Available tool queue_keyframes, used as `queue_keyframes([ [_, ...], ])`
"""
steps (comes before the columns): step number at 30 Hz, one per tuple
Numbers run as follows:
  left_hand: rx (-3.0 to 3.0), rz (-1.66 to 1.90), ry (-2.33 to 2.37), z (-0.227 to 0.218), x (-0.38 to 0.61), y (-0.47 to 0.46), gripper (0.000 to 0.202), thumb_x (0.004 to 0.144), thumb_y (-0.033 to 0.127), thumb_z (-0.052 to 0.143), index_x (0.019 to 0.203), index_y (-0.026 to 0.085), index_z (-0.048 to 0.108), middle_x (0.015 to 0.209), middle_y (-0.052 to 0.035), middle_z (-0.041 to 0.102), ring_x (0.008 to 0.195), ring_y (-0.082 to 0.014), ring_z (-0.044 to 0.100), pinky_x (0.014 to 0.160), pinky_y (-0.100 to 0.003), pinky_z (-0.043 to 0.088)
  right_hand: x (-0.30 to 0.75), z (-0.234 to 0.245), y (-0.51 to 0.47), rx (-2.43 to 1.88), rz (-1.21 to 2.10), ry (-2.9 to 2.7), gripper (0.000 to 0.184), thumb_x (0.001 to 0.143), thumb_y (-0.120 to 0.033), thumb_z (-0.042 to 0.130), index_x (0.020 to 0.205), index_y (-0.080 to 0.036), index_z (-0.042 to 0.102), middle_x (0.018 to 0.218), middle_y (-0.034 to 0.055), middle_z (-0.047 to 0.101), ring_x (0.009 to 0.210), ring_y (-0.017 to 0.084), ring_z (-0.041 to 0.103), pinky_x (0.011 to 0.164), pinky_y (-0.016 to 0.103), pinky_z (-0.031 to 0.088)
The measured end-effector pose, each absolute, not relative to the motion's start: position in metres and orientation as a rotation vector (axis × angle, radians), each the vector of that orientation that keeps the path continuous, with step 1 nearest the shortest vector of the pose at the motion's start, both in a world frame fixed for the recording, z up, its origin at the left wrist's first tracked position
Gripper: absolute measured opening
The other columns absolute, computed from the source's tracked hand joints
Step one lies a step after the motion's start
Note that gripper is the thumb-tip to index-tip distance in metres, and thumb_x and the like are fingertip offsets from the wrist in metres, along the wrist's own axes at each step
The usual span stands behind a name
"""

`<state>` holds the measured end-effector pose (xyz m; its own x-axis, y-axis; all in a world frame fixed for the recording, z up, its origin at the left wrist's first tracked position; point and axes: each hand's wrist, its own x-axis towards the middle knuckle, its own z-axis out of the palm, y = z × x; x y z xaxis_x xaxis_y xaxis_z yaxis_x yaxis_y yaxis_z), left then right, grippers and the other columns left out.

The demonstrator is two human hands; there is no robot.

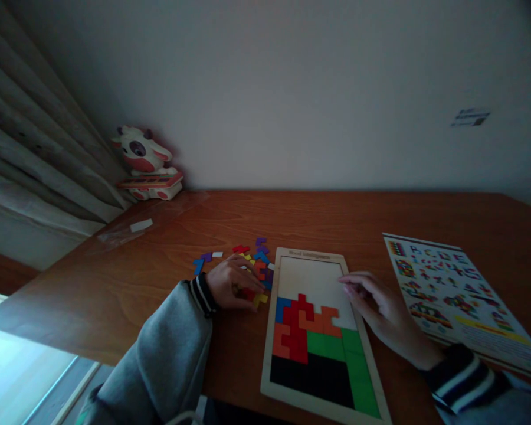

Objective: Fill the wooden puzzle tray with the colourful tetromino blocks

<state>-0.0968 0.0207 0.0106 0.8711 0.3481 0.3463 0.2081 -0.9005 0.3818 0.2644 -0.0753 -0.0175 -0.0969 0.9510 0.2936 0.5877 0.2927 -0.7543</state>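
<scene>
A wooden puzzle tray lies on the brown table, its near half filled with black, green, red, orange and blue blocks. My left hand rests on a heap of loose coloured pieces to the tray's left, fingers curled round a yellow piece. My right hand lies on the tray's right edge, fingers stretched flat over the rim and holding nothing.
A printed pattern sheet lies right of the tray. A cow-shaped toy stands at the back left by the curtain. A clear plastic bag lies near it. The table's left edge runs diagonally.
</scene>
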Motion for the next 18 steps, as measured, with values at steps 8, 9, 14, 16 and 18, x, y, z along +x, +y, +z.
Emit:
queue_keyframes([
  [8, 2.743, 0.633, 0.371, 0.0054, -0.0973, 0.0268, 0.016, 0.086, 0.029, 0.071, 0.099, 0.025, 0.078, 0.093, -0.0048, 0.079, 0.095, -0.0199, 0.072, 0.089, -0.036, 0.055, 0.2625, -0.0138, -0.0764, -1.38, 0.573, -1.806, 0.024, 0.097, -0.042, 0.051, 0.107, -0.025, 0.065, 0.101, 0.0055, 0.067, 0.085, 0.019, 0.064, 0.076, 0.034, 0.054],
  [9, 2.746, 0.651, 0.363, 0.0061, -0.0962, 0.0259, 0.015, 0.085, 0.028, 0.071, 0.098, 0.025, 0.078, 0.092, -0.0042, 0.079, 0.094, -0.0196, 0.072, 0.089, -0.036, 0.055, 0.2622, -0.013, -0.0766, -1.378, 0.573, -1.806, 0.024, 0.097, -0.042, 0.051, 0.107, -0.025, 0.065, 0.101, 0.0057, 0.067, 0.085, 0.019, 0.064, 0.075, 0.034, 0.054],
  [14, 2.706, 0.693, 0.368, 0.0102, -0.0907, 0.0223, 0.02, 0.083, 0.022, 0.069, 0.102, 0.022, 0.076, 0.094, -0.0058, 0.079, 0.092, -0.0193, 0.073, 0.085, -0.033, 0.058, 0.2619, -0.0108, -0.0767, -1.371, 0.56, -1.814, 0.024, 0.097, -0.042, 0.052, 0.106, -0.025, 0.066, 0.102, 0.0065, 0.068, 0.084, 0.02, 0.064, 0.073, 0.034, 0.054],
  [16, 2.696, 0.714, 0.376, 0.0097, -0.0906, 0.0224, 0.025, 0.084, 0.019, 0.066, 0.107, 0.02, 0.075, 0.095, -0.0072, 0.079, 0.088, -0.0185, 0.073, 0.082, -0.031, 0.059, 0.2627, -0.0117, -0.0764, -1.369, 0.555, -1.825, 0.024, 0.097, -0.041, 0.051, 0.107, -0.026, 0.066, 0.101, 0.0061, 0.068, 0.084, 0.019, 0.064, 0.074, 0.034, 0.054],
  [18, 2.712, 0.727, 0.404, 0.0081, -0.0919, 0.0232, 0.027, 0.085, 0.018, 0.064, 0.111, 0.02, 0.073, 0.095, -0.007, 0.078, 0.085, -0.0176, 0.073, 0.08, -0.03, 0.059, 0.2635, -0.013, -0.0763, -1.371, 0.548, -1.835, 0.023, 0.098, -0.04, 0.051, 0.108, -0.026, 0.066, 0.102, 0.006, 0.067, 0.085, 0.019, 0.063, 0.075, 0.034, 0.053],
])
